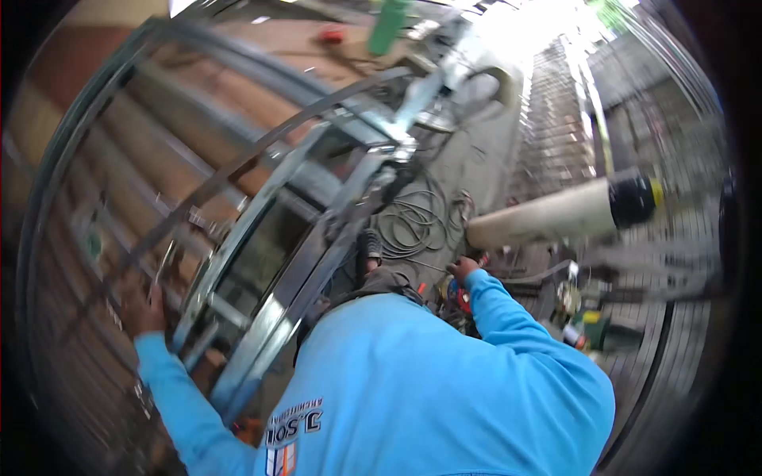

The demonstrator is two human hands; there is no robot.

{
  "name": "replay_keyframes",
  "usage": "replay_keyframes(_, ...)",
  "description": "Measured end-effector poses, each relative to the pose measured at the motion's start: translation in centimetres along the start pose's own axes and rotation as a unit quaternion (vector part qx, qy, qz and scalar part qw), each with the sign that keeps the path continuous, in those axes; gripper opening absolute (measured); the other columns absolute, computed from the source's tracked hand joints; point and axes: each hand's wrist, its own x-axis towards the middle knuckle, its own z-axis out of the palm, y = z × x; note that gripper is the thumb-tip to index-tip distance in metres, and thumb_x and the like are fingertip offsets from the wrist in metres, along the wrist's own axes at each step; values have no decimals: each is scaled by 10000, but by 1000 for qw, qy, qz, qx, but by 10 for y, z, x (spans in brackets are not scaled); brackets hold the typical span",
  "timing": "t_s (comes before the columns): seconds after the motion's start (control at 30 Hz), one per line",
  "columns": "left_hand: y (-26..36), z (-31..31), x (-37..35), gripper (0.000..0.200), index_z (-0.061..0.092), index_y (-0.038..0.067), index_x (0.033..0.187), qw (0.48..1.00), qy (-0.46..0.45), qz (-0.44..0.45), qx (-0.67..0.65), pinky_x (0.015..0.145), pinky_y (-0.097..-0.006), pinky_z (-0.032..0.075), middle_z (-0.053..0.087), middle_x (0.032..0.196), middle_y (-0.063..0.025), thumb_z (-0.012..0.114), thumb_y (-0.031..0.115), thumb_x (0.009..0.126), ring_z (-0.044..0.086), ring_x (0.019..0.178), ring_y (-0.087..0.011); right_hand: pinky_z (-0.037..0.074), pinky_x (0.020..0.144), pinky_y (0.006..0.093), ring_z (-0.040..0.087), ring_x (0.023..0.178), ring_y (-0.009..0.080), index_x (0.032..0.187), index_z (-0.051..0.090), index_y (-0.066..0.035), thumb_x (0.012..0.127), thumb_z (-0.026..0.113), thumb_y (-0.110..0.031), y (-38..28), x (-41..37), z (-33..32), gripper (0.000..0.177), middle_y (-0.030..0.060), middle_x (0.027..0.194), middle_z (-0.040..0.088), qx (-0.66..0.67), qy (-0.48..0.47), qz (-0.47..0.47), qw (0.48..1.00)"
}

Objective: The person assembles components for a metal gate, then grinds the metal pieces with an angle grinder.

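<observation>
My left hand (143,305), smeared by motion, is at the left beside a frame of metal bars (226,266). A thin, light rod (167,260) rises just above its fingers, and a long flat bar (230,168) slants past. My right hand (462,270) is closed ahead of my body, low over the floor, with its fingers curled around something I cannot make out. Close beneath its wrist is a red and blue object (458,298), partly covered by the blue sleeve (508,305).
Coiled cable (411,222) lies on the grey floor ahead. A thick pale tube (548,213) with a black and yellow end lies to the right. Several small items, including a green box (611,332), sit at the lower right. A green bottle-like object (389,28) stands far ahead.
</observation>
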Motion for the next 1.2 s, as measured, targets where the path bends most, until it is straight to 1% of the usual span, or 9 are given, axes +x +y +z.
replay_keyframes(0.13,58,-21,15,470,582,-5,1279,997,-24,39,60,1091,-492,382,582,1310,-240,636,323,946,472,1281,-445,498,974,455,649,1094,393,1166,673,4,880,626,-500,-25,-21,5,582,263,1148,680,152,-38,49,986)
replay_keyframes(0.17,57,-11,18,423,595,-2,1259,995,34,96,-15,1035,-524,396,609,1225,-237,664,261,935,502,1186,-436,521,941,436,687,1022,359,1157,680,1,885,625,-490,-12,-1,35,564,237,1062,714,77,24,2,997)
replay_keyframes(0.3,73,-10,30,347,632,37,1227,998,26,56,-33,968,-506,427,641,1123,-204,665,219,934,532,1067,-393,527,927,430,682,1036,366,1149,700,-29,873,643,-484,-23,-12,53,535,227,1087,713,149,16,16,989)
replay_keyframes(0.5,79,-13,42,360,637,77,1262,996,-46,39,-72,1016,-472,409,637,1270,-174,636,273,960,532,1164,-388,513,938,451,660,1083,385,1113,709,-12,875,632,-505,25,-22,108,553,249,1140,688,193,5,55,980)
replay_keyframes(0.67,86,-17,43,361,644,147,1281,996,-37,31,-71,1033,-478,394,636,1264,-167,661,280,946,560,1153,-383,439,1059,448,551,1257,411,1261,629,22,848,622,-579,102,-12,175,729,293,1320,585,145,-50,126,980)
replay_keyframes(0.73,98,-25,40,364,644,165,1285,998,-29,20,-45,1051,-491,369,634,1260,-174,657,303,948,560,1161,-384,446,1053,454,559,1241,427,1239,638,39,849,621,-599,123,-18,187,748,286,1299,602,75,-47,73,993)
replay_keyframes(0.93,87,-23,40,374,643,181,1285,994,-42,14,-104,1067,-497,349,646,1232,-176,647,338,946,558,1173,-384,483,999,442,601,1182,424,1260,642,-4,894,606,-506,106,-24,123,622,270,1252,636,57,-21,110,992)
replay_keyframes(1.07,84,-30,39,418,628,70,1274,991,-26,49,-120,1061,-502,366,647,1219,-179,648,315,936,555,1174,-385,498,970,442,624,1146,408,1212,653,15,870,650,-466,58,10,59,591,272,1185,665,133,47,37,989)
replay_keyframes(1.2,68,-53,28,436,613,28,1289,998,8,54,-22,1020,-481,428,641,1201,-202,636,281,935,571,1142,-382,558,640,398,698,698,267,1057,673,10,892,683,-399,-4,52,-4,441,176,869,705,257,0,16,966)
